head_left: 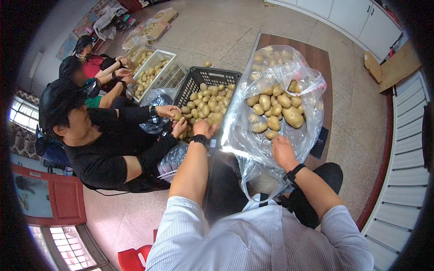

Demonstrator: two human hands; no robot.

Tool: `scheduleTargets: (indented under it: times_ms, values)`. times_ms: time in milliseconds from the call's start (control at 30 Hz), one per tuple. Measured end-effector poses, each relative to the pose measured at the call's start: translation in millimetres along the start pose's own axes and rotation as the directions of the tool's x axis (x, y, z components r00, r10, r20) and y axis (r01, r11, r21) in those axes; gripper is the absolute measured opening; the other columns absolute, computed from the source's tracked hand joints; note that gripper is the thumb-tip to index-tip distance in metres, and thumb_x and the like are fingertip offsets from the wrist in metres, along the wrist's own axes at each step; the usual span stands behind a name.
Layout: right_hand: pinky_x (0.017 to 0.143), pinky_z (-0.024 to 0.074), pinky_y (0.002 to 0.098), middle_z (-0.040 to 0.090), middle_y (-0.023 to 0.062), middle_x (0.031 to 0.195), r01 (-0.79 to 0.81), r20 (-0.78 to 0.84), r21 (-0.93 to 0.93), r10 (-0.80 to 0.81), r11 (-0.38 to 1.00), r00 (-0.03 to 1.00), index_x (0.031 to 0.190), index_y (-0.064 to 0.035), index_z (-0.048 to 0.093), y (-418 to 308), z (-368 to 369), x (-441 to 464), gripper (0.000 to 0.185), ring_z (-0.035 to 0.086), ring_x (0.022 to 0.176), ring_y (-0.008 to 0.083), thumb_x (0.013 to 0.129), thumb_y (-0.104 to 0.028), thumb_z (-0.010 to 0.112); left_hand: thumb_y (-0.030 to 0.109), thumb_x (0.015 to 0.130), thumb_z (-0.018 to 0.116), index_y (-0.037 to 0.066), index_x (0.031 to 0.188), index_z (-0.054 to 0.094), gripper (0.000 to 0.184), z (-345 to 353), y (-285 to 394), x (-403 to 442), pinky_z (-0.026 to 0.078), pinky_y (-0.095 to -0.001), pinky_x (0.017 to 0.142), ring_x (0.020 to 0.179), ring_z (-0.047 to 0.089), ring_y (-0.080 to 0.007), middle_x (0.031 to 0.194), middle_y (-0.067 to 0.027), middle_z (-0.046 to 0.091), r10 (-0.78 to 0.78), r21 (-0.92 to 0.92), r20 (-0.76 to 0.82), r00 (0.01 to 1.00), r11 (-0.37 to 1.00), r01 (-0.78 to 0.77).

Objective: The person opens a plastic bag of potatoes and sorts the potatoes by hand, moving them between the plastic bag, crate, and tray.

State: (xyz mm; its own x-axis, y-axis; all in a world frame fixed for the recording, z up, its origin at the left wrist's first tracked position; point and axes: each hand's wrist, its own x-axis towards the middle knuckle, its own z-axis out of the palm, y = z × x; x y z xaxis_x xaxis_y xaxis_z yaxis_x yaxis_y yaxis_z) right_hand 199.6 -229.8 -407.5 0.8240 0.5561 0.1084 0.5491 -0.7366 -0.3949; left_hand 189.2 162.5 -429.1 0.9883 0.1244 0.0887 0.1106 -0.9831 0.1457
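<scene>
My left hand (205,129) reaches over the near right corner of a dark plastic crate (187,77) full of potatoes (207,100). Its fingers are curled round a potato, which the hand partly hides. My right hand (284,154) is at the near side of a clear plastic bag (253,95) that lies open on a brown table (312,45). The fingers there are bent together, and what they hold is hidden. Just beyond the fingertips lies a small potato (271,134). Behind it several more potatoes (273,106) are heaped in the bag.
On the left, a co-worker in black (104,149) has both hands over the same crate, with a potato in one. Beyond sit two more people beside a white crate (163,56) of potatoes. A loose potato (208,64) is on the floor. A red stool (133,257) stands behind left.
</scene>
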Motion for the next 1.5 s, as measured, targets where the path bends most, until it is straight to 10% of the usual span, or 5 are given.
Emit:
scheduleTargets:
  times_ms: [767, 833, 900, 967, 1500]
  values:
    - [0.087, 0.0461, 0.0459, 0.061, 0.0230, 0.103, -0.125, -0.110, 0.402, 0.184, 0.907, 0.977, 0.107, 0.0023, 0.056, 14, -34, 26, 0.033, 0.057, 0.099, 0.0440, 0.074, -0.001, 0.059, 0.025, 0.087, 0.065, 0.003, 0.089, 0.067, 0.023, -20, 39, 4, 0.053, -0.0427, 0.068, 0.081, 0.065, -0.0360, 0.086, -0.0165, 0.066, -0.150, -0.116, 0.160, 0.976, 0.979, 0.170]
    - [0.081, 0.0492, 0.0437, 0.063, 0.0213, 0.102, -0.214, -0.047, 0.392, 0.252, 0.895, 0.967, 0.109, 0.0025, 0.056, 13, -32, 34, 0.033, 0.060, 0.092, 0.0407, 0.077, -0.003, 0.060, 0.021, 0.091, 0.060, 0.001, 0.108, 0.056, 0.026, -3, 46, 8, 0.054, -0.0423, 0.072, 0.088, 0.063, -0.0339, 0.099, -0.0146, 0.061, -0.257, -0.876, 0.279, 0.925, 0.327, 0.355]
    - [0.074, 0.0523, 0.0416, 0.064, 0.0196, 0.101, -0.299, 0.011, 0.385, 0.320, 0.873, 0.947, 0.112, 0.0027, 0.055, 3, -27, 36, 0.033, 0.064, 0.086, 0.0375, 0.081, -0.005, 0.060, 0.019, 0.094, 0.056, 0.001, 0.116, 0.049, 0.029, -44, 77, 9, 0.054, -0.0419, 0.075, 0.091, 0.061, -0.0323, 0.104, -0.0130, 0.056, -0.269, -0.839, 0.543, 0.796, -0.205, 0.503]
    - [0.058, 0.0536, 0.0338, 0.065, 0.0148, 0.096, -0.456, 0.329, 0.818, 0.365, 0.351, 0.871, 0.117, 0.0022, 0.054, -12, -24, 37, 0.034, 0.067, 0.074, 0.0252, 0.088, -0.014, 0.062, 0.017, 0.096, 0.053, 0.001, 0.124, 0.041, 0.034, -60, 96, 14, 0.055, -0.0414, 0.078, 0.095, 0.060, -0.0307, 0.110, -0.0113, 0.052, -0.196, -0.785, 0.603, 0.773, -0.319, 0.531]
    - [0.051, 0.0464, 0.0292, 0.062, 0.0099, 0.079, -0.337, 0.278, 0.739, 0.191, 0.584, 0.941, 0.108, 0.0003, 0.058, -31, 3, 60, 0.046, 0.060, 0.059, 0.0143, 0.097, -0.044, 0.052, 0.026, 0.094, 0.058, 0.003, 0.117, 0.052, 0.033, -68, 127, 11, 0.058, -0.0408, 0.068, 0.080, 0.065, -0.0280, 0.107, -0.0131, 0.061, 0.088, -0.711, 0.688, 0.720, -0.115, 0.694]
